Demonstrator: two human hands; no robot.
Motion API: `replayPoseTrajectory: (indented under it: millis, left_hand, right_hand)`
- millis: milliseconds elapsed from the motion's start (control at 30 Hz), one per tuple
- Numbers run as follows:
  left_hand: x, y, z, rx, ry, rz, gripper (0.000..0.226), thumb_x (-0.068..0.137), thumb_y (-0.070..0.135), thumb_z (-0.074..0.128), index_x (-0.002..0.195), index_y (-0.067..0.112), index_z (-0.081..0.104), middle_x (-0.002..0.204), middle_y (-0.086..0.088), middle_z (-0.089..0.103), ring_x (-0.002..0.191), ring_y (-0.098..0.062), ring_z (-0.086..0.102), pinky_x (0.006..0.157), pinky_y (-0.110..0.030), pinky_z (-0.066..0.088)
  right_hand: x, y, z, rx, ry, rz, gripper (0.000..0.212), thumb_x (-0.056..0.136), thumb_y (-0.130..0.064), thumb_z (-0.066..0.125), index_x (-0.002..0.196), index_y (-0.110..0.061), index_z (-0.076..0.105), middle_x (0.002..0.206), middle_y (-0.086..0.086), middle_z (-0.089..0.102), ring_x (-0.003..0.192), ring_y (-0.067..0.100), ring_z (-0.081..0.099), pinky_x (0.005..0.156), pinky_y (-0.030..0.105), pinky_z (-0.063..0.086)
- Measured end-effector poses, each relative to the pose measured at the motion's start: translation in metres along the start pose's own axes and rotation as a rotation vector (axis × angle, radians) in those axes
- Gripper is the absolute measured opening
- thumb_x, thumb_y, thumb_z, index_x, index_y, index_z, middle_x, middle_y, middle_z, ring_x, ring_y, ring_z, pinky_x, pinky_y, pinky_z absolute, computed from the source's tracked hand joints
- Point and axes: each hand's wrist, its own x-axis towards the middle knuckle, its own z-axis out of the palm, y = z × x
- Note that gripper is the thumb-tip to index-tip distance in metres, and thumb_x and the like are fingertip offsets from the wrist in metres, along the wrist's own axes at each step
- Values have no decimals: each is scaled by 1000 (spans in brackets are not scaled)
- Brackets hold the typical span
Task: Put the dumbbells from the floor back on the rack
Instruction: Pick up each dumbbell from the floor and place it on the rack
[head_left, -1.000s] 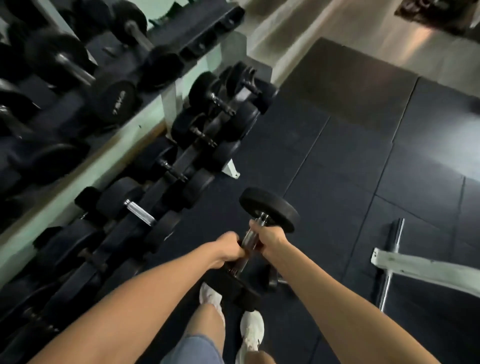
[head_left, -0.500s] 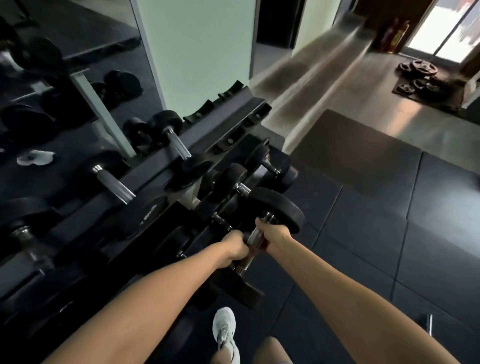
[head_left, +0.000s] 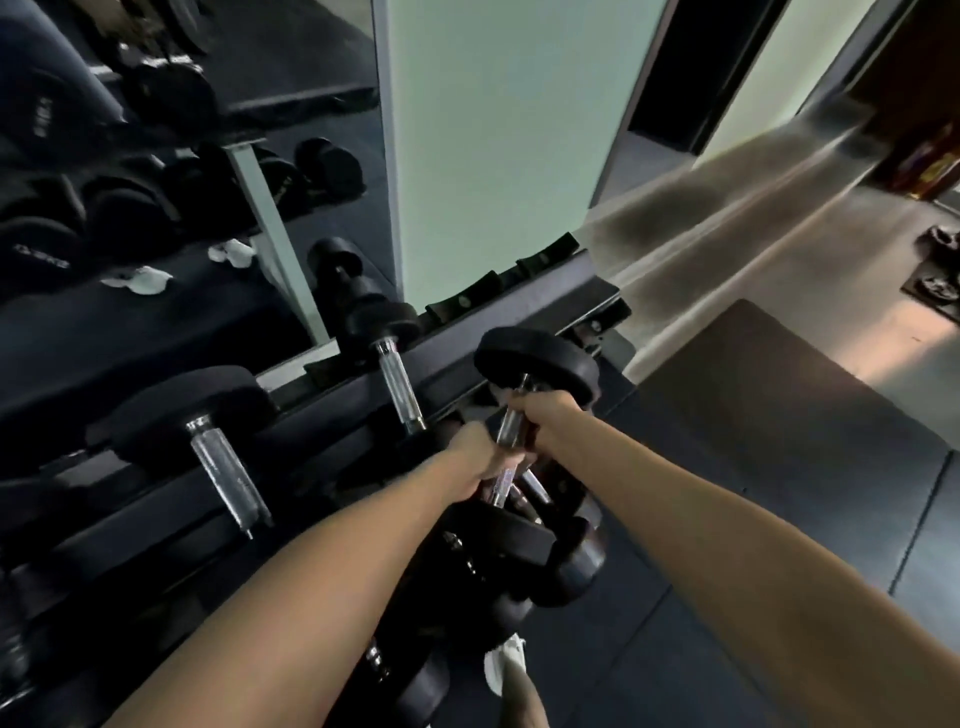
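Stretched forward close together, the left hand (head_left: 480, 453) and right hand (head_left: 546, 422) both curl round the dumbbell (head_left: 535, 364) handle.

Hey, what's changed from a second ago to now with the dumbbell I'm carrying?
The dumbbell has risen from low over the floor mats to the right end of the rack, its far head beside the top rail. Nothing was let go: left grip and right grip still hold its handle. The two dumbbells on the top tier lie as before.
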Motion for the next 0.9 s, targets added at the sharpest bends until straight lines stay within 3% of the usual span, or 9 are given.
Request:
replayPoseTrajectory:
  millis: [67, 133, 200, 267, 400, 500, 633, 733, 900]
  left_hand:
    - [23, 21, 0, -92, 7, -27, 22, 83, 7, 66, 105, 6, 64, 94, -9, 67, 73, -10, 65, 68, -20, 49]
    - [46, 41, 2, -166, 38, -48, 7, 84, 4, 63, 86, 10, 64, 86, -9, 63, 72, -16, 60, 67, -25, 47]
    - [70, 58, 6, -227, 88, -73, 16, 86, 4, 62, 72, 12, 60, 73, -5, 59, 66, -15, 55, 55, -19, 45]
    - [93, 73, 12, -293, 151, -106, 6, 86, 7, 62, 80, 6, 62, 68, -3, 56, 62, -14, 54, 46, -15, 42]
    - [139, 95, 20, -416, 245, -202, 19, 85, 17, 66, 96, 3, 59, 87, -11, 59, 85, -23, 57, 73, -29, 43]
    - [165, 102, 20, -497, 316, -241, 29, 85, 16, 66, 107, -3, 62, 95, -14, 63, 85, -22, 57, 75, -27, 42]
    - [185, 98, 17, -546, 366, -291, 10, 89, 15, 61, 88, 5, 60, 72, -3, 56, 66, -14, 54, 63, -24, 42]
    - [197, 87, 15, -572, 395, -308, 22, 89, 15, 61, 101, -3, 63, 82, -8, 60, 81, -21, 58, 75, -27, 41]
    - [212, 87, 21, -552, 382, -296, 30, 87, 16, 65, 104, -8, 63, 84, -10, 61, 86, -23, 58, 75, -27, 43]
  right_hand:
    - [15, -29, 3, -65, -54, -33, 16, 78, -6, 73, 76, -8, 57, 86, 13, 64, 86, 28, 64, 89, 47, 55]
    - [34, -56, 5, -100, -68, -65, 16, 77, -5, 74, 82, -4, 58, 81, 12, 62, 89, 31, 64, 90, 51, 54]
    - [54, -80, 7, -198, -66, -103, 28, 77, -9, 75, 99, 0, 61, 88, 14, 62, 92, 31, 64, 90, 49, 54]
    - [74, -102, 9, -326, -81, -131, 34, 77, -13, 75, 104, 0, 60, 91, 13, 63, 92, 29, 65, 89, 44, 55]
    - [115, -140, 18, -559, -169, -179, 13, 82, -4, 66, 80, -6, 54, 78, 9, 57, 77, 23, 59, 79, 36, 55]
    - [134, -155, 30, -651, -209, -233, 11, 81, -4, 65, 82, -6, 54, 75, 7, 55, 68, 19, 55, 60, 28, 50]
    - [154, -154, 48, -708, -302, -259, 26, 78, -12, 73, 98, -7, 57, 91, 8, 61, 85, 23, 61, 71, 28, 49]
    - [166, -146, 59, -766, -329, -268, 41, 76, -17, 76, 110, -1, 60, 101, 11, 65, 97, 26, 64, 77, 30, 52]
    - [182, -154, 50, -731, -389, -258, 38, 77, -8, 74, 112, -4, 61, 94, 6, 62, 83, 19, 60, 66, 25, 48]
